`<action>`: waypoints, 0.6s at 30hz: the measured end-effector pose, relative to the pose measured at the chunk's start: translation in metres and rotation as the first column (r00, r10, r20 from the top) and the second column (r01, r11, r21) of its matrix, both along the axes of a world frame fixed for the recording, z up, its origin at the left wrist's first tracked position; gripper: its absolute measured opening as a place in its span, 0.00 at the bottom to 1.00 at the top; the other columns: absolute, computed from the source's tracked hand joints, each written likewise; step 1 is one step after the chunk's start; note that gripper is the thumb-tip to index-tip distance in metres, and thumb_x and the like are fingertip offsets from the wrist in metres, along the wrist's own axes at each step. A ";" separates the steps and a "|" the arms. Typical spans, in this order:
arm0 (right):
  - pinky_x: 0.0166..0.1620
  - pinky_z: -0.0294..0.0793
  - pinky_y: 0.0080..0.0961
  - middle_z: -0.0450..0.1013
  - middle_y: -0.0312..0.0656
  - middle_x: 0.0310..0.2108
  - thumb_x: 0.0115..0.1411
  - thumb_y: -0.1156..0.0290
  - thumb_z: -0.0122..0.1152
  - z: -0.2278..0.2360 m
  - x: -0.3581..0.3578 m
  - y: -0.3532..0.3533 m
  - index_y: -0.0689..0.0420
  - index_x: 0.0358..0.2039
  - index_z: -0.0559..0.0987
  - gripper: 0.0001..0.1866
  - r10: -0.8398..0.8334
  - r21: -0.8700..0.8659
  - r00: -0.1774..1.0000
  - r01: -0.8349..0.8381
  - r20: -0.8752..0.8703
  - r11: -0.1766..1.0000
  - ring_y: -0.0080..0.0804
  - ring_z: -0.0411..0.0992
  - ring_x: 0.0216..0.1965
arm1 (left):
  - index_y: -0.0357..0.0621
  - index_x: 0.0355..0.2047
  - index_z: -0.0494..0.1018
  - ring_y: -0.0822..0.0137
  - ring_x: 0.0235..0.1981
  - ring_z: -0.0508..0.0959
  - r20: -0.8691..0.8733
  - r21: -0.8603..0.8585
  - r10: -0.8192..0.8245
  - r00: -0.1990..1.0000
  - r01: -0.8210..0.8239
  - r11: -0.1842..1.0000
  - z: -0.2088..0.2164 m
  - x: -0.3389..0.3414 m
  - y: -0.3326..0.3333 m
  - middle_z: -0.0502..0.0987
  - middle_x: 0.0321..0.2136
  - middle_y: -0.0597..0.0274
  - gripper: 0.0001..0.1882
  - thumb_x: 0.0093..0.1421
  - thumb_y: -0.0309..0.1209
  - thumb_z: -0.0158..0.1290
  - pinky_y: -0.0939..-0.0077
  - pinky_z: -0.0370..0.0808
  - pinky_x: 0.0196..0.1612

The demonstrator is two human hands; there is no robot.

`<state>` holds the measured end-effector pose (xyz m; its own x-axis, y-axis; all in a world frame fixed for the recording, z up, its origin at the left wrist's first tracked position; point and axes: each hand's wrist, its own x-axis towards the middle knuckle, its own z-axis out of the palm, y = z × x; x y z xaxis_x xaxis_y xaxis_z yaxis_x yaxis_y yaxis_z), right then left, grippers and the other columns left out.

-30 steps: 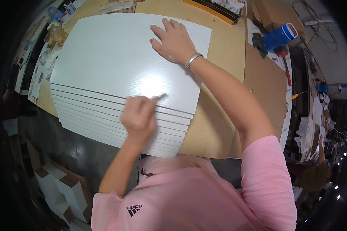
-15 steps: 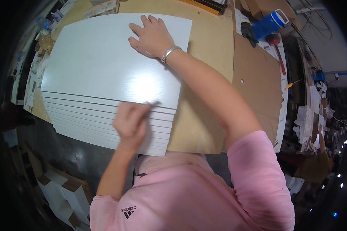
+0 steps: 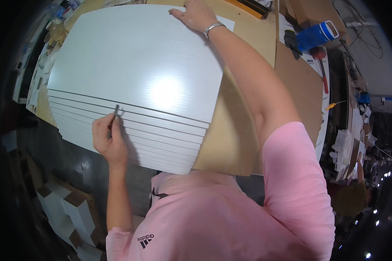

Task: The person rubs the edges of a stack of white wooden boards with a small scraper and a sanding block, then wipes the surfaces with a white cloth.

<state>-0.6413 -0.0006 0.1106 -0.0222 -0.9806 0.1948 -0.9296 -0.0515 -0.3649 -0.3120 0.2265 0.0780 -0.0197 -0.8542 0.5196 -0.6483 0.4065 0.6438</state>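
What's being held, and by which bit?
The left hand pinches a thin dark tool by its lower part. I can't tell whether the right hand grips the white panel.

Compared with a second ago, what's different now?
The left hand has moved left along the top board's near edge with the dark tool. The right hand has shifted forward to the board's far edge. The tool grip, stacked boards and blue bottle are unchanged.

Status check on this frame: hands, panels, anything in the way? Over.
Left hand gripping small dark tool. Right hand at top panel, far edge. White panel stack stepped toward wearer. Blue bottle right, off the stack.
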 end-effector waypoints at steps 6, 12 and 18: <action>0.49 0.74 0.47 0.78 0.67 0.36 0.64 0.38 0.53 -0.002 -0.003 -0.017 0.69 0.33 0.84 0.38 0.044 0.104 0.998 -0.047 0.033 0.993 0.62 0.78 0.42 | 0.36 0.39 0.79 0.58 0.30 0.75 -0.009 -0.121 0.094 0.996 -0.094 0.988 -0.017 -0.020 0.001 0.76 0.31 0.55 0.10 0.56 0.14 0.58 0.69 0.73 0.31; 0.48 0.75 0.48 0.78 0.67 0.35 0.63 0.36 0.53 -0.006 -0.010 -0.031 0.68 0.33 0.84 0.39 0.039 0.153 0.998 -0.045 0.041 0.987 0.61 0.78 0.42 | 0.41 0.38 0.82 0.58 0.26 0.73 0.067 -0.161 -0.256 0.964 0.264 0.951 -0.007 -0.067 0.036 0.75 0.26 0.59 0.15 0.49 0.14 0.61 0.69 0.70 0.27; 0.47 0.75 0.48 0.79 0.62 0.36 0.62 0.42 0.58 -0.008 0.010 -0.019 0.64 0.34 0.84 0.31 -0.003 -0.056 1.000 0.002 -0.022 0.998 0.57 0.78 0.42 | 0.42 0.36 0.82 0.59 0.25 0.74 0.060 -0.198 -0.241 0.969 0.248 0.948 -0.012 -0.085 0.046 0.76 0.26 0.59 0.16 0.47 0.15 0.57 0.68 0.70 0.25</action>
